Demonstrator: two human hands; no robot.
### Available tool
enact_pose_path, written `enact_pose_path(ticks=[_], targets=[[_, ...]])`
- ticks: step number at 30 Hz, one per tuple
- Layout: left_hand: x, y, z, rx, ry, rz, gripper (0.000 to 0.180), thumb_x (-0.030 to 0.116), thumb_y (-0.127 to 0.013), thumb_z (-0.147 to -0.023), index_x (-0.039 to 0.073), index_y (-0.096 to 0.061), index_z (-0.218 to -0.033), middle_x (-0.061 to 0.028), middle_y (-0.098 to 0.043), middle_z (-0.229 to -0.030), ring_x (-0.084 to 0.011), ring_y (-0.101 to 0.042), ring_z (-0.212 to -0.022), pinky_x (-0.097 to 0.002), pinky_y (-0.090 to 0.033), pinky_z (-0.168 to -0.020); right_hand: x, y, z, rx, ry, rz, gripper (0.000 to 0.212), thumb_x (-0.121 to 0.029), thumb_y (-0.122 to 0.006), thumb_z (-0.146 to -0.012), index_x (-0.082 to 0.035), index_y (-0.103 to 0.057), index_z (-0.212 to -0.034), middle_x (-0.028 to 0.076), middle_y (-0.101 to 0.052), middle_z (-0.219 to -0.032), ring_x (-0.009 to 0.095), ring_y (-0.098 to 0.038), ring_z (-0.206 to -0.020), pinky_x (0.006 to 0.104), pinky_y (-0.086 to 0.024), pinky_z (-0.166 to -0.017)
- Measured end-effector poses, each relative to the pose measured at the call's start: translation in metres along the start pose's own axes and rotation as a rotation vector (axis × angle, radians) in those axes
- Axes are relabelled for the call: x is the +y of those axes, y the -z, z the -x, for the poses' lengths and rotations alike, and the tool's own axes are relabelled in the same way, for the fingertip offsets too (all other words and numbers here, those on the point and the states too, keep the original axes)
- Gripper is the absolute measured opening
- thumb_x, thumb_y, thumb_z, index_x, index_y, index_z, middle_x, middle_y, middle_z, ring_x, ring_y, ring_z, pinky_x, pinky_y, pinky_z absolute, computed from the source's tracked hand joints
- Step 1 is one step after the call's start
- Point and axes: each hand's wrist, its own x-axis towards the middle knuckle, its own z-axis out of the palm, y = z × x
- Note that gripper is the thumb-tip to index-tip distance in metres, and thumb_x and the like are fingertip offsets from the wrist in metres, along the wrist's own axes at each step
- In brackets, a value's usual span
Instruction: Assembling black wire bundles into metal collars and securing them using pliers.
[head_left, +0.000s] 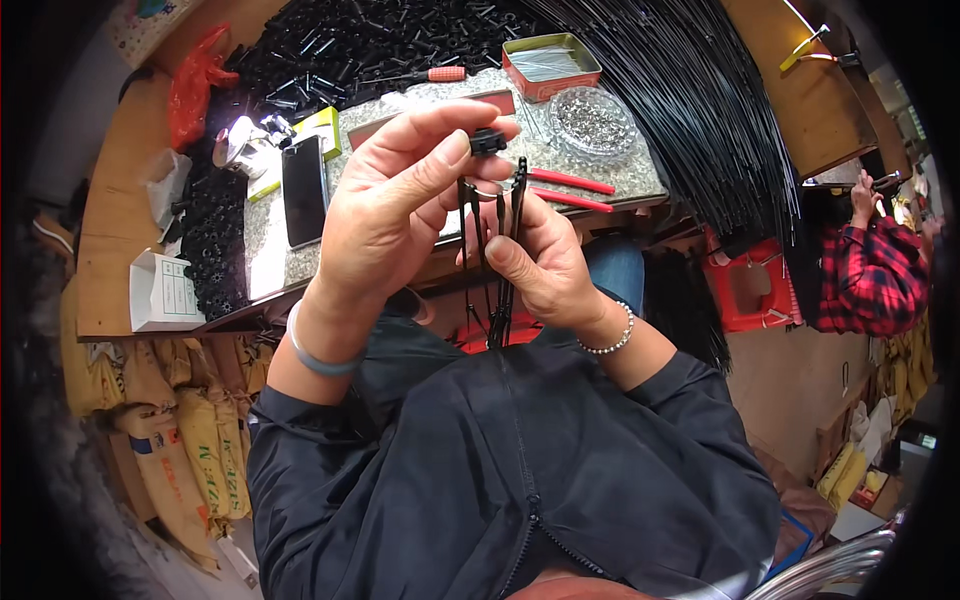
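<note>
From the head view I see a red tin [551,62] at the tabletop's [640,180] far edge holding thin rods, and beside it a round glass dish [594,120] of small metal bits. A dark phone [304,190] lies toward the left edge. My left hand [395,215] pinches a small black cap [487,142] with its grip pressed together, just above the black wires [503,260] that my right hand [540,262] clasps upright, hiding the tabletop's near edge.
</note>
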Motion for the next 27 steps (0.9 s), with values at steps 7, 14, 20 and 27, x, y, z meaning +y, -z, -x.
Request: enact_pose_path(ticks=[7,14,20,27], targets=[[-0.004,0.004,0.001,0.007,-0.007,-0.008,0.030,0.008,-0.052,-0.089,-0.004,-0.051,-0.117,-0.0188,-0.055,-0.114,-0.0164,-0.059,-0.092,-0.0258,-0.047,-0.084,0.008,0.002,0.001,0.050,-0.010,-0.032,0.029,-0.022,-0.058,-0.088,-0.003,-0.049,-0.107,0.001,-0.056,-0.090,0.007,-0.055,-0.080,0.0232,-0.046,-0.076],[-0.004,0.003,-0.003,0.002,0.009,0.101,0.027,0.005,-0.052,-0.088,-0.003,-0.053,-0.114,-0.0182,-0.057,-0.112,-0.0172,-0.061,-0.091,-0.0282,-0.049,-0.083,0.009,0.004,0.001,0.074,-0.029,-0.013,0.021,-0.020,-0.058,-0.089,-0.004,-0.051,-0.099,-0.001,-0.056,-0.086,0.006,-0.054,-0.077,0.0214,-0.045,-0.073],[-0.005,0.002,-0.001,0.040,-0.025,0.024,0.026,0.005,-0.056,-0.086,-0.004,-0.055,-0.111,-0.0151,-0.060,-0.107,-0.0171,-0.061,-0.091,-0.0291,-0.050,-0.083,0.006,0.003,0.000,0.063,-0.025,-0.015,0.019,-0.021,-0.059,-0.088,-0.004,-0.052,-0.094,0.000,-0.057,-0.085,0.006,-0.054,-0.076,0.0216,-0.045,-0.073],[-0.007,0.001,0.007,0.001,-0.133,-0.209,0.034,-0.009,-0.062,-0.077,-0.007,-0.055,-0.110,-0.0096,-0.059,-0.094,-0.0141,-0.061,-0.081,-0.0232,-0.051,-0.072,0.006,-0.004,-0.003,0.118,0.028,0.008,0.016,-0.017,-0.062,-0.087,-0.006,-0.051,-0.091,-0.006,-0.051,-0.075,-0.001,-0.045,-0.063,0.0146,-0.038,-0.054]])
